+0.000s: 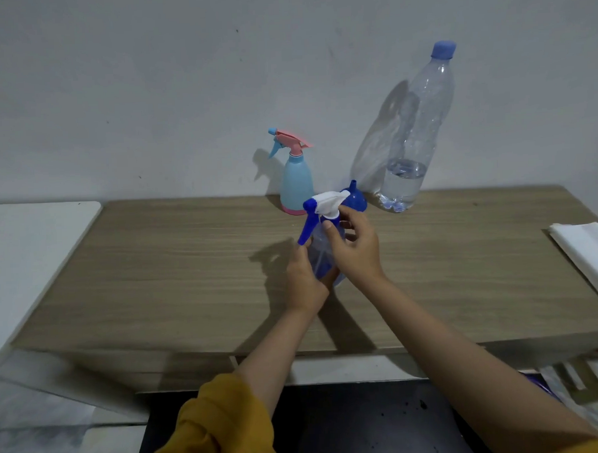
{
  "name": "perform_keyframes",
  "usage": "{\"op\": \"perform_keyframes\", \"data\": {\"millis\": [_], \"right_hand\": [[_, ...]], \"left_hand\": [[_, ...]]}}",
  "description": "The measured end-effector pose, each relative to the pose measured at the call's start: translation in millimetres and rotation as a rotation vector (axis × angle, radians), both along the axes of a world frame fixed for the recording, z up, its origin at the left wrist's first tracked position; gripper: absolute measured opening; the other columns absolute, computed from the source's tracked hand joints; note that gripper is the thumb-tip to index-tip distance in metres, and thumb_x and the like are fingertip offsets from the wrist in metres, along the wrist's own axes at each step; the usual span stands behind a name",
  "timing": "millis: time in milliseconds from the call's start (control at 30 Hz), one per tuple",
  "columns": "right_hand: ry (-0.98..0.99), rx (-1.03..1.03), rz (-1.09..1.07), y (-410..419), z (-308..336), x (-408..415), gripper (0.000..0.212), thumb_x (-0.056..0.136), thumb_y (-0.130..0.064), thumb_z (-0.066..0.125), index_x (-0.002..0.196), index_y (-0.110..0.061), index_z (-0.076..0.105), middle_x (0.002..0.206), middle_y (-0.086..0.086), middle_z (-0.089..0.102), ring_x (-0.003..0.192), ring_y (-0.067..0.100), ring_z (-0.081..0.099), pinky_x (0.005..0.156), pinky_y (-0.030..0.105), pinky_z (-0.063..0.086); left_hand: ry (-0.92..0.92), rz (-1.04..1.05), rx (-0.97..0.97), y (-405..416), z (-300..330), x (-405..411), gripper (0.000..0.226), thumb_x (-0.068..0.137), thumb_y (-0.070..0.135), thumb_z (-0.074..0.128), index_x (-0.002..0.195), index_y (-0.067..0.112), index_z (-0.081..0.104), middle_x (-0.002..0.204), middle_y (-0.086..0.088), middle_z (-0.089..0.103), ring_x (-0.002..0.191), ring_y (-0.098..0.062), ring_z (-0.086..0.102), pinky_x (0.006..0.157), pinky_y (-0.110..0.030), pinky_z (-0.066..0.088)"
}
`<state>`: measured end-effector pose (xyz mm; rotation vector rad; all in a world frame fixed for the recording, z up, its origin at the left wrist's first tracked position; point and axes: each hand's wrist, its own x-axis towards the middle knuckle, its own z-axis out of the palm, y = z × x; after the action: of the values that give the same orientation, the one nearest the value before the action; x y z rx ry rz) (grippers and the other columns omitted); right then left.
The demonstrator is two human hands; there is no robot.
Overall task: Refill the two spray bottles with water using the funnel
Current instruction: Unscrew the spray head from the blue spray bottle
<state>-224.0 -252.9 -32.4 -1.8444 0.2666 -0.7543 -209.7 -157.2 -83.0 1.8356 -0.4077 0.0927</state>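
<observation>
Sprayer point(325, 239) at table point(155, 266) centre, funnel point(354, 198) at 1 o'clock | left hand point(305, 281) grips body, right hand point(351, 249) pinches collar | light, thin, likely slippery plastic; hold low, twist collar

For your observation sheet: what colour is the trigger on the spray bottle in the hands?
Blue trigger on a white spray head, seen in the head view.

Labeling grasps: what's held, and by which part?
Clear blue spray bottle: left hand grips its body, right hand pinches its neck collar.

funnel point(354, 199) partly hidden, white cloth point(587, 261) cut off, perhaps paper
</observation>
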Motion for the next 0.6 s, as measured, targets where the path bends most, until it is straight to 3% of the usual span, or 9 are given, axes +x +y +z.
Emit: {"op": "perform_keyframes", "data": {"millis": [67,133,233,367,433,533,600], "right_hand": [[-0.01,0.068,-0.008,0.3,2.1,-1.8,0.04,0.082,-0.016,0.072,0.119,-0.017,0.055,0.104,-0.001,0.064,0.094,0.009,0.061,0.077,0.019,0.052],[-0.005,0.126,-0.021,-0.5,8.8,-0.3,0.041,0.075,-0.018,0.08,0.108,-0.017,0.055,0.096,-0.004,0.063,0.087,0.007,0.06,0.072,0.014,0.05],[0.022,0.062,-0.024,-1.1,11.0,2.2,0.03,0.075,-0.018,0.079,0.098,-0.013,0.06,0.092,-0.005,0.064,0.083,0.007,0.059,0.07,0.018,0.049],[0.02,0.037,0.018,-1.9,5.8,-1.3,0.034,0.08,-0.011,0.072,0.112,-0.01,0.06,0.101,0.001,0.065,0.09,0.01,0.06,0.073,0.02,0.049],[0.017,0.095,0.005,-1.1,7.3,-1.3,0.039,0.076,-0.01,0.076,0.109,-0.012,0.056,0.1,-0.001,0.064,0.088,0.007,0.059,0.072,0.015,0.049],[0.018,0.124,-0.022,0.6,8.0,0.9,0.031,0.075,-0.009,0.076,0.099,-0.014,0.058,0.091,-0.007,0.063,0.083,0.006,0.059,0.069,0.014,0.047],[0.012,0.094,-0.001,0.9,6.4,0.1,0.03,0.078,-0.007,0.072,0.105,-0.013,0.061,0.095,-0.002,0.065,0.087,0.009,0.06,0.071,0.013,0.046]], "left_hand": [[0.016,-0.005,-0.007,-0.7,1.7,-0.8,0.062,0.072,0.013,0.078,0.126,0.016,0.048,0.121,0.006,0.057,0.108,0.007,0.052,0.091,-0.01,0.042],[0.033,0.001,0.0,-1.7,3.3,-2.2,0.065,0.072,0.013,0.079,0.128,0.017,0.046,0.122,0.007,0.055,0.111,0.004,0.05,0.092,-0.01,0.039],[0.033,-0.004,-0.007,-2.5,5.4,-3.4,0.063,0.073,0.013,0.078,0.128,0.017,0.046,0.121,0.011,0.053,0.11,0.004,0.049,0.092,-0.011,0.042],[0.056,0.0,0.021,-1.5,3.8,-2.4,0.058,0.073,0.023,0.077,0.122,0.018,0.047,0.121,0.002,0.058,0.11,-0.007,0.056,0.092,-0.026,0.051],[0.113,-0.025,-0.035,-2.2,4.8,-2.9,0.056,0.074,0.027,0.075,0.122,0.019,0.048,0.121,0.0,0.059,0.112,-0.013,0.058,0.092,-0.031,0.052],[0.112,0.007,-0.006,-2.3,7.0,-3.5,0.054,0.075,0.016,0.076,0.121,0.015,0.047,0.117,0.0,0.059,0.107,-0.012,0.059,0.082,-0.016,0.05],[0.061,0.018,0.025,-1.3,7.8,-3.9,0.054,0.076,0.017,0.076,0.121,0.016,0.047,0.118,0.001,0.058,0.107,-0.007,0.057,0.083,-0.014,0.047]]}}
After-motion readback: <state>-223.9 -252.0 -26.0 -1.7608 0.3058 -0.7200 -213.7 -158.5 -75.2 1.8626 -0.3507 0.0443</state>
